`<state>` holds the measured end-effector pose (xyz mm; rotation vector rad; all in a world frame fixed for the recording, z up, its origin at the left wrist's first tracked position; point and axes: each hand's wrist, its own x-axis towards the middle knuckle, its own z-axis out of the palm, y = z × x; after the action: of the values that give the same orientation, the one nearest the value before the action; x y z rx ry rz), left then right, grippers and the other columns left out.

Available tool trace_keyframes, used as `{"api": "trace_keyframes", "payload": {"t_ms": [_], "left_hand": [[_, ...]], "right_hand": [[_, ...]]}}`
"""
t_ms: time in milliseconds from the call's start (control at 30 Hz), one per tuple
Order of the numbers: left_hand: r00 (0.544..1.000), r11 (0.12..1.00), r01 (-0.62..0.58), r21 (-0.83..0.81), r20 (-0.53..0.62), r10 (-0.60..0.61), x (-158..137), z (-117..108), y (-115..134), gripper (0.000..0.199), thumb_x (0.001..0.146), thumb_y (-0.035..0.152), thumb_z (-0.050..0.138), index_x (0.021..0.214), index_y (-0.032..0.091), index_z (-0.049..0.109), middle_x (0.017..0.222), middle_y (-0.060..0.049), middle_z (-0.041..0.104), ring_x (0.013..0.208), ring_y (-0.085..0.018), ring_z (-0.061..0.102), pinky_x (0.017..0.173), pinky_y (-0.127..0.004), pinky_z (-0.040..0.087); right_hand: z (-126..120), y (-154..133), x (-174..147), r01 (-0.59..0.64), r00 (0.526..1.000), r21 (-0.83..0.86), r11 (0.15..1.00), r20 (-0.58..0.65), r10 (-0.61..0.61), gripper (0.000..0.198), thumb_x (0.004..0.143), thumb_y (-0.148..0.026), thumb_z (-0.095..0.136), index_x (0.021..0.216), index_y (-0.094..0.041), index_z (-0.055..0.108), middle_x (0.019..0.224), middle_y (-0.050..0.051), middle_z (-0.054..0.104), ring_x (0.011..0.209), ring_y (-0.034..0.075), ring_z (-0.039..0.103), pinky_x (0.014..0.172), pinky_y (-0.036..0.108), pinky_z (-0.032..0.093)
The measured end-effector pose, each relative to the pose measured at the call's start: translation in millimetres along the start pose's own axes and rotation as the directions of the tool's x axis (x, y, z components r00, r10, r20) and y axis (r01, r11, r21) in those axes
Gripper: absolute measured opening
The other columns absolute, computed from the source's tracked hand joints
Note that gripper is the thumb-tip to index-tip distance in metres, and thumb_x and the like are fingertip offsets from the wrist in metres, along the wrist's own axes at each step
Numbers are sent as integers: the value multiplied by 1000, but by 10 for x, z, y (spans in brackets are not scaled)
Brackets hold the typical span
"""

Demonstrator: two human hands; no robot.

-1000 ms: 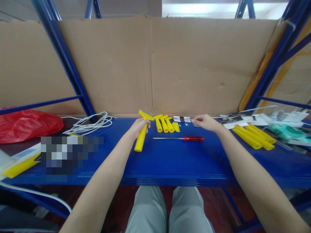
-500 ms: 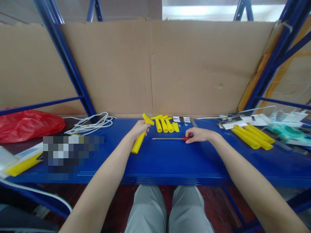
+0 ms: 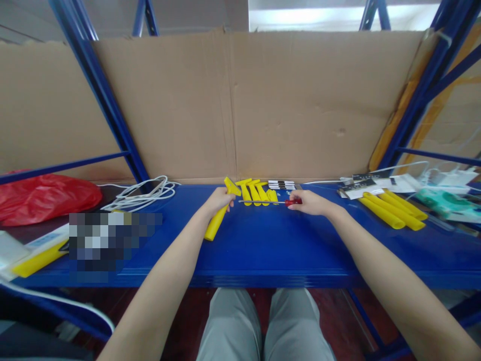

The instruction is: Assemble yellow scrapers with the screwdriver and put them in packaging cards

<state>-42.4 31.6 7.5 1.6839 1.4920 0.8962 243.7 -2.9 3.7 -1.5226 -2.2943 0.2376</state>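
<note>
My left hand (image 3: 220, 201) is closed around a yellow scraper handle (image 3: 215, 225), its wide head tilted up beyond the fingers and its tube end pointing down toward me. In my right hand (image 3: 308, 201) is a screwdriver (image 3: 292, 202) with a red grip. Its thin metal shaft lies level and points left, the tip close to the yellow handle; whether they touch I cannot tell. Behind the shaft, several yellow T-shaped handles (image 3: 245, 193) lie in a row, beside a small pile of yellow pieces (image 3: 272, 196).
White-and-black packets (image 3: 281, 185) lie at the back of the blue table (image 3: 263, 245). Several yellow tubes (image 3: 384, 211) lie on the right. To the left are a coiled white cable (image 3: 160, 193) and a red bag (image 3: 45, 198). Cardboard (image 3: 300, 100) stands behind.
My right hand has lifted the screwdriver from the table and moved it slightly away from me, nearer the yellow handle's head. My left hand has barely moved.
</note>
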Motion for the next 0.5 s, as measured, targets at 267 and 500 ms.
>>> {"api": "trace_keyframes", "payload": {"t_ms": [267,500], "left_hand": [[999,1000,-18,-16,28,19,1,6,-2,13,70,5,47,63,15,51,44,4,50,33,-9,45,36,-20,35],[998,1000,-29,-10,52,29,-8,12,8,13,71,5,47,63,15,51,44,4,50,34,-9,46,38,-20,36]], "right_hand": [[38,50,34,19,990,-48,999,-137,-26,11,74,-29,57,71,-19,52,68,2,59,60,15,51,56,25,36],[52,60,42,5,989,-46,999,-148,-12,11,73,-28,57,72,-19,52,67,2,59,59,15,52,56,25,37]]}}
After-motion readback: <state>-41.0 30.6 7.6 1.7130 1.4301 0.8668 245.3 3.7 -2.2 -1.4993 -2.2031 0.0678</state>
